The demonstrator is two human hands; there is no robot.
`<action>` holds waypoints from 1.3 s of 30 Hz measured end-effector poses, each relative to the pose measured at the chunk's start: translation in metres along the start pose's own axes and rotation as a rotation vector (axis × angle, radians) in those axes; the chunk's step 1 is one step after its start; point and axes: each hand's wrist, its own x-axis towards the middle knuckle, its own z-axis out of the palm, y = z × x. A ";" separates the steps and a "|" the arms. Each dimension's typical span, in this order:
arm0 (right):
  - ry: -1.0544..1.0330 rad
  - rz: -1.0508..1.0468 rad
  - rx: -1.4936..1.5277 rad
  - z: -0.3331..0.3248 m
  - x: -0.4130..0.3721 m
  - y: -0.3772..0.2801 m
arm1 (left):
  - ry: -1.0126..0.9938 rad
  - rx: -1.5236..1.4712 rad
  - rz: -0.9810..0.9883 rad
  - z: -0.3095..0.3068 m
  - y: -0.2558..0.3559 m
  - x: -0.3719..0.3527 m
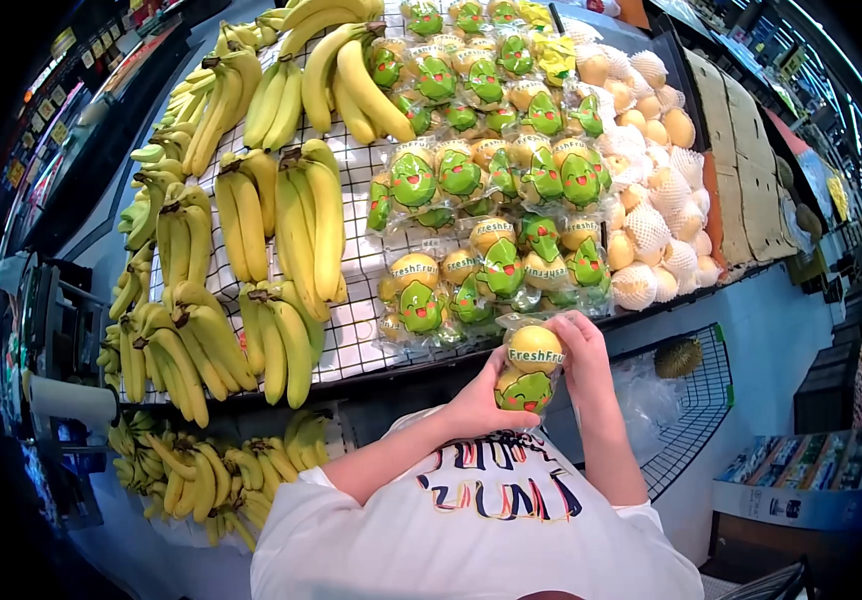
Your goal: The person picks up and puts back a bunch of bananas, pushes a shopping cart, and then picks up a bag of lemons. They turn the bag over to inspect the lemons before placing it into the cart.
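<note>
Close to my chest, both hands hold a clear plastic bag of round yellow fruit (531, 370) printed "FreshFruit" with a green smiling cartoon. My left hand (479, 402) wraps round the bag's lower left side. With its fingers bent, my right hand (581, 345) grips the bag's upper right edge. Just beyond my hands, several similar bags of fruit (501, 265) lie in rows on the display. The exact kind of the bagged fruit is hard to make out.
Banana bunches (311, 220) lie on a black wire grid (351, 345) to the left, with more bananas (216, 475) on a lower shelf. Pale fruit in foam nets (666, 205) is piled at right. A shopping cart (696, 430) with a durian (678, 357) stands beside me.
</note>
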 end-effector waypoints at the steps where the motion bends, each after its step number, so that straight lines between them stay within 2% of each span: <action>1: 0.013 -0.033 -0.083 -0.002 0.002 -0.001 | -0.009 0.024 -0.006 0.001 -0.001 0.002; 2: 0.025 -0.064 -0.168 -0.004 0.004 -0.003 | -0.016 0.046 -0.011 0.003 -0.002 0.003; 7: 0.161 -0.188 -0.129 0.001 0.002 -0.012 | -0.104 -0.267 -0.028 -0.002 -0.011 0.012; 10: 0.192 -0.245 -0.078 -0.006 0.005 -0.014 | -0.144 -0.342 0.004 0.001 -0.012 0.011; 13: 0.243 -0.266 -0.041 -0.005 0.008 -0.019 | -0.204 -0.179 -0.109 0.000 -0.022 0.012; 14: 0.259 -0.271 -0.032 -0.004 0.008 -0.021 | -0.185 -0.116 -0.061 0.004 -0.023 0.011; 19: 0.237 -0.278 -0.043 -0.005 0.010 -0.018 | -0.128 0.087 -0.095 0.005 -0.020 0.009; 22: 0.223 -0.266 -0.025 -0.004 0.010 -0.019 | -0.090 0.052 -0.061 0.009 -0.016 0.006; 23: 0.224 -0.262 -0.029 -0.005 0.011 -0.017 | -0.075 0.140 -0.015 0.006 -0.019 0.005; 25: 0.240 -0.206 0.028 -0.003 0.010 -0.018 | -0.038 0.017 -0.020 0.005 -0.040 0.006; 29: 0.070 -0.104 0.285 -0.016 0.007 -0.001 | 0.014 -0.118 -0.020 0.002 -0.047 0.003; 35: -0.067 -0.053 0.305 -0.019 -0.012 0.004 | 0.060 -0.222 0.041 -0.002 -0.057 0.004; 39: -0.122 0.074 0.425 -0.026 -0.020 0.019 | 0.033 -0.292 0.119 0.003 -0.051 0.006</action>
